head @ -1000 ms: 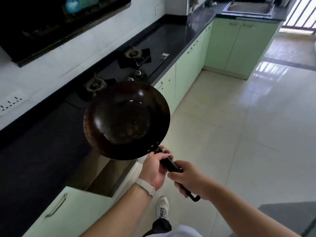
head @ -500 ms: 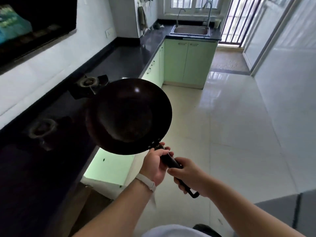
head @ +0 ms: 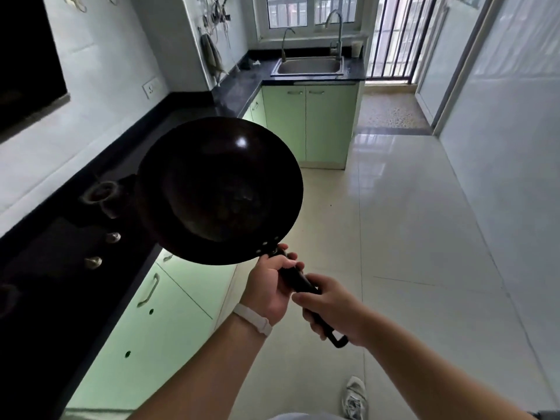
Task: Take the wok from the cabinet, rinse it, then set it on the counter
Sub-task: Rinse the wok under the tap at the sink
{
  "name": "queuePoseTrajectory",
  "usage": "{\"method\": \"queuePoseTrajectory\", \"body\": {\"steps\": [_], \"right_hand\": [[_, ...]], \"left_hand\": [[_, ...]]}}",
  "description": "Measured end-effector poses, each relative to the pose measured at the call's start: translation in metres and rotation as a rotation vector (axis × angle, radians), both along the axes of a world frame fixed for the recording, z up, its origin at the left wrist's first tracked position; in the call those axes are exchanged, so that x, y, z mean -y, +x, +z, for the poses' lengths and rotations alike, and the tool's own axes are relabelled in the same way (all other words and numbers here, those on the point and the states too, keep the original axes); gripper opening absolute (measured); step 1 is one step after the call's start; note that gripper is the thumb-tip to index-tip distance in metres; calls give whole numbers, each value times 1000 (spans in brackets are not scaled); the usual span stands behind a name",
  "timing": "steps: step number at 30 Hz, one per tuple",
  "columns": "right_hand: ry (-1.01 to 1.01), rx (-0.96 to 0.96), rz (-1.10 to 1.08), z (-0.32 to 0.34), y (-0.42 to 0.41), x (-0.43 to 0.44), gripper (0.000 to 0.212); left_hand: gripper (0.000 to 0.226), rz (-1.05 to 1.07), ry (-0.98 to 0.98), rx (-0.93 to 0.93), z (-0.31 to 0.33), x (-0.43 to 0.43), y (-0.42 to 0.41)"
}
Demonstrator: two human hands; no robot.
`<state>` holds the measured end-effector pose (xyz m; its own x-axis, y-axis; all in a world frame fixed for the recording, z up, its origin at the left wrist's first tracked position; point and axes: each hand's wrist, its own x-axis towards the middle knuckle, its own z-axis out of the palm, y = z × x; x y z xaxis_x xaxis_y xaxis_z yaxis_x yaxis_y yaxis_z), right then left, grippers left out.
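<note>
Wok (head: 218, 189) is in the air, carried by its black handle (head: 298, 281) with both hands. The left hand (head: 269, 286) grips the handle right at the bowl end, fingers wrapped over the top and a white wristband (head: 253, 319) on the wrist. The right hand (head: 333, 307) grips further back, just beside the left, fingers curled round the handle; the looped handle end sticks out below it. The bowl points away from the person and tilts so its dark inside faces the camera, with one bright glare spot near the far rim and rivets (head: 269, 241) showing by the handle joint. The wok hangs over the front edge of the dark surface (head: 188, 122) on the left, partly above the floor (head: 394, 237), touching neither. Just left of the bowl on that surface sit a stove burner (head: 101, 192) and two knobs (head: 113, 237). Pale green cabinet doors (head: 157, 322) run under the surface, shut as far as they show. The surface turns a corner at the far end, where a steel sink (head: 309, 66) is set in, well apart from the wok, with a tall faucet (head: 335, 28) and a smaller one (head: 286, 40) behind it, under a window. A barred door (head: 391, 37) stands right of the sink. One shoe (head: 354, 398) shows on the tiles at the bottom edge.
</note>
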<state>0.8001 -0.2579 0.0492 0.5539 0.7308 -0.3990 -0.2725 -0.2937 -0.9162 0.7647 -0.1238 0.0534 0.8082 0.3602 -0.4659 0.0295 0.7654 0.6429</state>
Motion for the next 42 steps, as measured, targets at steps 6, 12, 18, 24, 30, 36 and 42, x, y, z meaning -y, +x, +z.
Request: {"method": "queuePoseTrajectory", "body": {"steps": [6,12,18,24,30,36,42], "right_hand": [[50,24,31,17,96,33,2],[92,51,-23,19,157,50,4],[84,49,-63,12,214,45,9],[40,31,-110,3,287,21,9],[-11,45,-186,0,372,-41,16],[-35,75,-236,10,459,-104,15],[-41,67,-240,15,540,-132,12]], "left_hand": [[28,28,44,34,22,31,92],[28,-5,104,54,31,49,157],[28,-50,145,54,26,44,219],[25,-104,89,25,9,17,300],[21,-149,4,-2,2,-44,400],[19,-200,-16,38,8,-108,492],[21,-231,-49,43,7,-139,574]]}}
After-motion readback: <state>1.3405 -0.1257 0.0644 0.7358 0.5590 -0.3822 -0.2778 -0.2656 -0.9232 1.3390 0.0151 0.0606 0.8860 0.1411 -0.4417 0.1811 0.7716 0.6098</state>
